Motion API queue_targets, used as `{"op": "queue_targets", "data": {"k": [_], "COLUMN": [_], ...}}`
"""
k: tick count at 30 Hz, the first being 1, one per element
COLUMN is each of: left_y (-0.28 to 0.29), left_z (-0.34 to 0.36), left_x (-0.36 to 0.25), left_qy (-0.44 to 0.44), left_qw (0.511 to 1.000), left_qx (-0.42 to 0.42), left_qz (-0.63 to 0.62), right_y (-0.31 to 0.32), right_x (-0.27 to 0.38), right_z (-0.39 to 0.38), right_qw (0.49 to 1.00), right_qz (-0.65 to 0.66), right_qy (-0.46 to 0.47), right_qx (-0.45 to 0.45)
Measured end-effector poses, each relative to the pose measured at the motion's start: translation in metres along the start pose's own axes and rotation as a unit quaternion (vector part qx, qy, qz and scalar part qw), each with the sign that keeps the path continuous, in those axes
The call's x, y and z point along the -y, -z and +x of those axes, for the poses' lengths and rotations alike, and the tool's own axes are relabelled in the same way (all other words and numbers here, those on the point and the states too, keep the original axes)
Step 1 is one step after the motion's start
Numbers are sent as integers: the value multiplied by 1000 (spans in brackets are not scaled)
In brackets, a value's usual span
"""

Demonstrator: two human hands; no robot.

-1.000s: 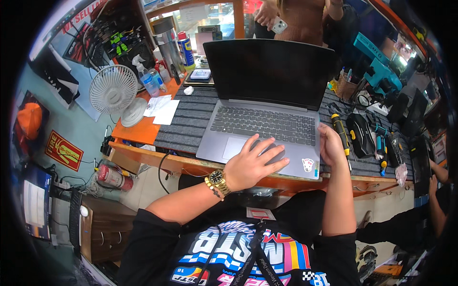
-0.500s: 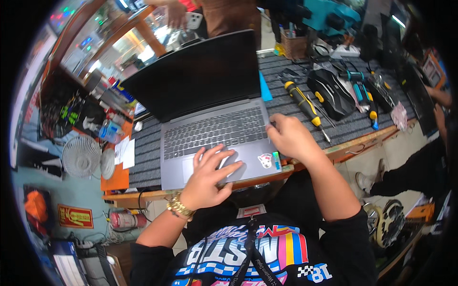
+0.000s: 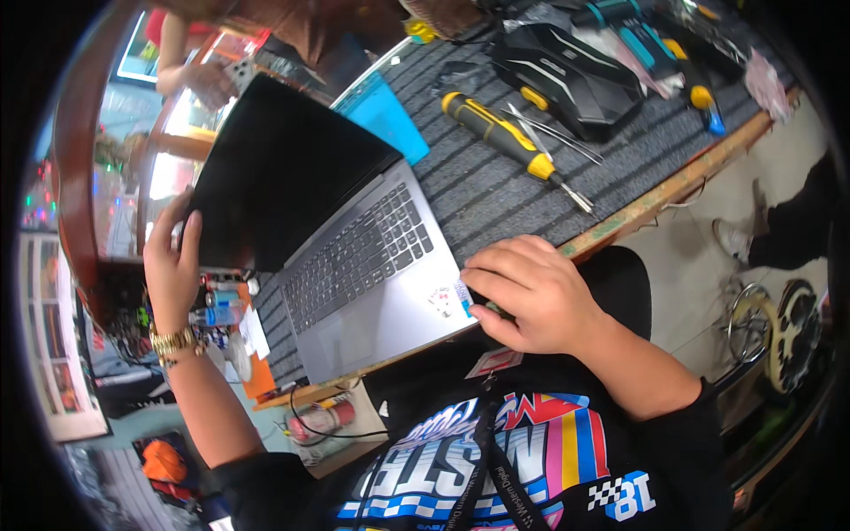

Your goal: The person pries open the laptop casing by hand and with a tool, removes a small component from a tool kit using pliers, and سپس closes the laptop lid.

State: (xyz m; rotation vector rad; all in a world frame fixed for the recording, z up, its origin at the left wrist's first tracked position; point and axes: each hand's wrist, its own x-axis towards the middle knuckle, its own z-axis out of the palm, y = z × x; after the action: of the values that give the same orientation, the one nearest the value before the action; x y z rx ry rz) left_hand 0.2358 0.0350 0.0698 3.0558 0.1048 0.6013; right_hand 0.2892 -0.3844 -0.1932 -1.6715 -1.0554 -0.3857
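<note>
An opened grey laptop [image 3: 390,310] lies turned at an angle on the table, its dark screen [image 3: 283,168] tilted up. My left hand [image 3: 173,265] grips the left edge of the screen, thumb on the display side and fingers behind. At the front right corner of the base, beside a cat-face sticker [image 3: 439,303] and a small blue sticker, my right hand [image 3: 536,296] holds the edge between thumb and bent fingers. Part of its grip is hidden under the palm. A yellow and black screwdriver [image 3: 500,134] rests on the table beyond my right hand, with tweezers [image 3: 562,134] alongside.
A striped grey mat [image 3: 460,199] covers the wooden-edged table. A blue sheet [image 3: 381,115] sticks out behind the laptop. A black angular device [image 3: 567,80], a teal tool [image 3: 646,49] and crumpled pink plastic [image 3: 767,84] lie at the far right. Another person's hand [image 3: 199,81] shows behind the screen.
My left hand has gone from the touchpad area to the screen's left edge. My right hand has shifted to the base's front corner. The laptop now appears turned, and the view has moved.
</note>
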Motion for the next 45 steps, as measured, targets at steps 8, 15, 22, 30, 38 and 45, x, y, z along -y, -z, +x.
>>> {"op": "queue_targets", "data": {"k": [8, 15, 22, 30, 38, 45], "left_y": [8, 19, 4, -71, -95, -91], "left_z": [-17, -66, -121, -170, -181, -184], "left_x": [-24, -49, -86, -100, -108, -99], "left_qy": [-38, -29, -39, -87, -93, -135], "left_qw": [993, 996, 984, 975, 975, 979], "left_qx": [18, 21, 169, 202, 201, 150], "left_qz": [106, 83, 48, 14, 29, 31], "right_y": [0, 1, 2, 6, -3, -9], "right_x": [-8, -12, -11, -9, -3, -1], "right_z": [-4, -7, -4, -7, -8, -9], "right_qw": [1000, 999, 997, 995, 994, 995], "right_qz": [25, 51, 62, 94, -85, -79], "right_qy": [3, -2, 2, -25, 21, 7], "right_qx": [-16, -7, -36, 1, 62, 61]}}
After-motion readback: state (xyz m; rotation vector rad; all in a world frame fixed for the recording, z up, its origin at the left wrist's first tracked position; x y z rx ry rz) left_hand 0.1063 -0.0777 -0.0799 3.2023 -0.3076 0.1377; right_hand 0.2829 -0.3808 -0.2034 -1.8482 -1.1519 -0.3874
